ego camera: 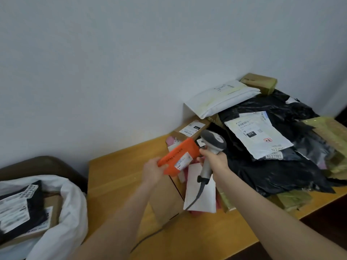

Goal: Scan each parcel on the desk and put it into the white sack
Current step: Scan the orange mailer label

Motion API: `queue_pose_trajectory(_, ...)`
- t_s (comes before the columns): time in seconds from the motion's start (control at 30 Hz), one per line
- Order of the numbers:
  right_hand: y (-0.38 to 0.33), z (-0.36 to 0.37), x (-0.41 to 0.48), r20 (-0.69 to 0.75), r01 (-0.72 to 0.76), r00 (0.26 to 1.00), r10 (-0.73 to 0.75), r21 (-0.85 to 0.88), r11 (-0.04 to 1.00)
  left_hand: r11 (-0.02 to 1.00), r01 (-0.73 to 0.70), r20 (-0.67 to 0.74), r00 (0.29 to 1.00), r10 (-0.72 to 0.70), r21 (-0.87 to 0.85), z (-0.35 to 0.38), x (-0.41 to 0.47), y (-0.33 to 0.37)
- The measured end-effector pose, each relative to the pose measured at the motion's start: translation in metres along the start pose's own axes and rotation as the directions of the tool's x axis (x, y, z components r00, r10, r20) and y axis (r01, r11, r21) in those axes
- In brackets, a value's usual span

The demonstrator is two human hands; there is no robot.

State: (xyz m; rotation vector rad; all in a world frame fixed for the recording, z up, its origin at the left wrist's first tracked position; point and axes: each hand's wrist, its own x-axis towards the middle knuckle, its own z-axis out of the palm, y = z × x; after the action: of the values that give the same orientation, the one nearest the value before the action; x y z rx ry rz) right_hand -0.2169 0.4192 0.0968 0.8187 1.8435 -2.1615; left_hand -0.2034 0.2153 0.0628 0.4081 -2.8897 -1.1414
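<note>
My left hand (152, 170) holds an orange parcel (180, 155) with a white label, lifted above the wooden desk (120, 166). My right hand (214, 158) grips a grey barcode scanner (213, 142) by its handle, its head just right of the orange parcel. The scanner's cable hangs down over the desk. The white sack (69, 209) stands open at the lower left, beside the desk, with a black parcel and a cardboard box inside. Several parcels lie piled on the desk's right side.
The pile holds a black bag parcel (272, 169), a white labelled mailer (257, 136), a white padded mailer (221, 99) against the wall, brown boxes (191, 129) and yellowish-green mailers (330, 132). A flat cardboard box (165, 197) and a white envelope (201, 192) lie under my arms.
</note>
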Motion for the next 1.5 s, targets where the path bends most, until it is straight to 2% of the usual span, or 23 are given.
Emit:
queue_pose_trajectory(0.07, -0.012, 0.003, -0.005, -0.014, 0.019, 1.000, -0.019, 0.027, 0.999, 0.961, 0.054, -0.009, 0.998, -0.059, -0.273, -0.042, 0.020, 0.009)
queue_pose_trajectory(0.13, -0.020, 0.006, -0.010, 0.006, 0.027, 1.000, -0.027, 0.029, 0.999, 0.885, 0.077, 0.083, 0.996, -0.044, -0.459, -0.082, 0.028, 0.018)
queue_pose_trajectory(0.27, -0.024, 0.022, -0.020, 0.050, 0.059, 0.997, -0.058, -0.027, 0.998, 0.905, 0.075, 0.234, 0.972, 0.028, -0.419, -0.132, 0.035, 0.022)
queue_pose_trajectory(0.37, -0.027, 0.033, -0.026, 0.101, 0.033, 0.994, -0.032, -0.013, 0.999, 0.934, 0.082, 0.352, 0.935, 0.049, -0.349, -0.156, 0.036, 0.026)
queue_pose_trajectory(0.47, -0.028, 0.042, -0.034, 0.186, -0.026, 0.982, 0.024, 0.008, 1.000, 0.918, 0.124, 0.424, 0.904, 0.052, -0.377, -0.171, 0.034, 0.031)
queue_pose_trajectory(0.53, -0.025, 0.048, -0.037, 0.163, -0.063, 0.985, 0.061, 0.010, 0.998, 0.902, 0.125, 0.376, 0.925, 0.045, -0.414, -0.174, 0.032, 0.033)
queue_pose_trajectory(0.6, -0.022, 0.054, -0.038, 0.085, -0.091, 0.992, 0.088, 0.030, 0.995, 0.875, 0.101, 0.225, 0.974, 0.009, -0.474, -0.169, 0.031, 0.031)
queue_pose_trajectory(0.67, -0.020, 0.059, -0.041, 0.027, -0.123, 0.992, 0.122, 0.068, 0.990, 0.769, 0.123, 0.108, 0.992, -0.070, -0.628, -0.157, 0.027, 0.018)
queue_pose_trajectory(0.73, -0.018, 0.062, -0.043, 0.002, -0.156, 0.988, 0.157, 0.114, 0.981, 0.709, 0.207, 0.166, 0.978, -0.127, -0.674, -0.138, 0.018, -0.002)
queue_pose_trajectory(0.83, -0.019, 0.060, -0.044, -0.013, -0.180, 0.983, 0.185, 0.173, 0.968, 0.799, 0.296, 0.327, 0.936, -0.132, -0.523, -0.107, -0.006, -0.020)
queue_pose_trajectory(1.0, -0.018, 0.053, -0.053, -0.041, -0.127, 0.990, 0.135, 0.170, 0.977, 0.736, 0.289, 0.192, 0.957, -0.216, -0.612, -0.087, -0.009, -0.020)
queue_pose_trajectory(1.1, -0.013, 0.044, -0.064, -0.107, -0.017, 0.994, 0.019, 0.027, 1.000, 0.745, 0.294, 0.133, 0.954, -0.270, -0.599, -0.088, -0.009, -0.019)
queue_pose_trajectory(1.17, -0.007, 0.043, -0.073, -0.072, 0.033, 0.997, -0.036, -0.041, 0.999, 0.737, 0.309, 0.103, 0.944, -0.312, -0.601, -0.087, -0.009, -0.021)
queue_pose_trajectory(1.33, 0.015, 0.048, -0.096, 0.125, 0.092, 0.989, -0.077, -0.122, 0.988, 0.718, 0.317, 0.077, 0.935, -0.346, -0.620, -0.082, -0.012, -0.022)
queue_pose_trajectory(1.5, 0.022, 0.050, -0.116, 0.181, 0.147, 0.977, -0.113, -0.187, 0.971, 0.698, 0.333, 0.064, 0.922, -0.382, -0.634, -0.076, -0.013, -0.021)
